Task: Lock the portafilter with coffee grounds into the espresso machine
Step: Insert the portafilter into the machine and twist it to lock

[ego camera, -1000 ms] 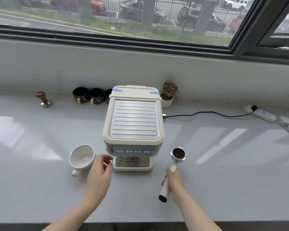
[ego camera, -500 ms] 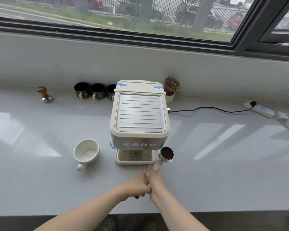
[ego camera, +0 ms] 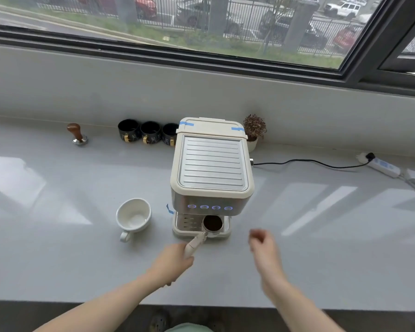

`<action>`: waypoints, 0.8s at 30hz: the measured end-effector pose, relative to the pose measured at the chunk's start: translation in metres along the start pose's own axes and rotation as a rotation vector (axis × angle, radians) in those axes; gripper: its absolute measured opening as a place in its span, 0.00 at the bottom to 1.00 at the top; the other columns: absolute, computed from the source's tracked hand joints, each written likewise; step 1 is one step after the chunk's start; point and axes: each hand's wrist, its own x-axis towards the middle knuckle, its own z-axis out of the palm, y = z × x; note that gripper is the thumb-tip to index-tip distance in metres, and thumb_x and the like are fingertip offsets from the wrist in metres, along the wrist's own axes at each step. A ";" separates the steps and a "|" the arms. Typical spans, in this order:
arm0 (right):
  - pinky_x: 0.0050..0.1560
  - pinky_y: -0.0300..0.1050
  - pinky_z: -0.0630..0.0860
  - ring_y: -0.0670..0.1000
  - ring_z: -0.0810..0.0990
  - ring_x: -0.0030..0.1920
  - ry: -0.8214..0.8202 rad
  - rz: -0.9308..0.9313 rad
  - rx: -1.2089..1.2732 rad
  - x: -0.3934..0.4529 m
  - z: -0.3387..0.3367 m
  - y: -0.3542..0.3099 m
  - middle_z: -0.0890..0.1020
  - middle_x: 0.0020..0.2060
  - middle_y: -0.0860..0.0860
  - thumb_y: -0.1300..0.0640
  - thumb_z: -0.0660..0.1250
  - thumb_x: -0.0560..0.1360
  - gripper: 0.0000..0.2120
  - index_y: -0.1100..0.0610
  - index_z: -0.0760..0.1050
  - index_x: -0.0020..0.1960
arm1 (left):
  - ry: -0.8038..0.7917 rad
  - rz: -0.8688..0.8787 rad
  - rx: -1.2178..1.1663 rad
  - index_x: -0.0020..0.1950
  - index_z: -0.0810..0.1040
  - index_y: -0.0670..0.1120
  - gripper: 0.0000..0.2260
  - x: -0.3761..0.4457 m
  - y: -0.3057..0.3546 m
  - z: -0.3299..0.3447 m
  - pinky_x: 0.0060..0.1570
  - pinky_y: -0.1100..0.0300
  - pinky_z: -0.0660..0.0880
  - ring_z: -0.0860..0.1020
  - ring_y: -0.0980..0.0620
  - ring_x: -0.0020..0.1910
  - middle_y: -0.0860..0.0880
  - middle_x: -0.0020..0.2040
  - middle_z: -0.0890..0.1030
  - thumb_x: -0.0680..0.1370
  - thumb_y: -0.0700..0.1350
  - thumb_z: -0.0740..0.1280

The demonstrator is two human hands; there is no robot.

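The left hand (ego camera: 171, 261) is clamped around the portafilter (ego camera: 207, 230) handle, its coffee-filled basket over the drip tray at the espresso machine (ego camera: 212, 168) front. Right of the machine, the right hand (ego camera: 261, 243) hovers blurred, empty, fingers loosely curled.

Head view, single: looks forward and steeply down over desk (ego camera: 321, 259) toward window (ego camera: 201, 25); edges apparently wide-angle distorted.

The portafilter (ego camera: 210, 226), its basket full of dark grounds, sits over the drip tray of the cream espresso machine (ego camera: 212, 168), its pale handle angled toward the tabletop's near edge.
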 end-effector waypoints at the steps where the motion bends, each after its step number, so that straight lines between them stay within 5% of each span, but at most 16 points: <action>1: 0.52 0.43 0.68 0.56 0.76 0.53 0.085 -0.133 -0.032 0.007 -0.010 -0.023 0.79 0.52 0.56 0.67 0.59 0.75 0.10 0.56 0.73 0.53 | 0.004 -0.001 0.000 0.44 0.70 0.47 0.05 -0.001 -0.006 -0.004 0.14 0.64 0.65 0.71 0.51 0.18 0.49 0.31 0.74 0.73 0.48 0.60; 4: 0.52 0.44 0.71 0.55 0.77 0.52 0.202 -0.538 -0.183 0.024 -0.018 -0.103 0.79 0.49 0.52 0.66 0.59 0.74 0.10 0.55 0.75 0.50 | 0.023 -0.010 -0.038 0.40 0.69 0.49 0.03 0.003 -0.019 -0.014 0.16 0.61 0.68 0.71 0.51 0.18 0.48 0.30 0.75 0.71 0.47 0.60; 7: 0.58 0.44 0.67 0.54 0.73 0.60 0.157 -0.762 -0.426 0.044 0.009 -0.153 0.77 0.56 0.52 0.63 0.59 0.75 0.12 0.58 0.75 0.56 | 0.065 -0.021 -0.110 0.38 0.69 0.51 0.02 0.008 -0.022 -0.021 0.21 0.57 0.72 0.72 0.50 0.18 0.47 0.31 0.76 0.70 0.47 0.61; 12: 0.69 0.48 0.61 0.57 0.61 0.71 0.093 -0.665 -0.696 0.079 0.053 -0.161 0.62 0.72 0.57 0.55 0.56 0.78 0.20 0.62 0.66 0.68 | 0.115 0.038 -0.202 0.39 0.73 0.47 0.03 0.009 -0.014 -0.037 0.21 0.57 0.71 0.72 0.49 0.17 0.46 0.28 0.76 0.69 0.46 0.63; 24: 0.77 0.47 0.45 0.56 0.48 0.77 0.043 -0.728 -0.868 0.075 0.052 -0.155 0.54 0.76 0.60 0.53 0.51 0.80 0.25 0.63 0.58 0.74 | 0.138 0.059 -0.181 0.39 0.75 0.41 0.07 0.029 -0.006 -0.065 0.20 0.60 0.67 0.72 0.49 0.17 0.47 0.28 0.76 0.69 0.45 0.65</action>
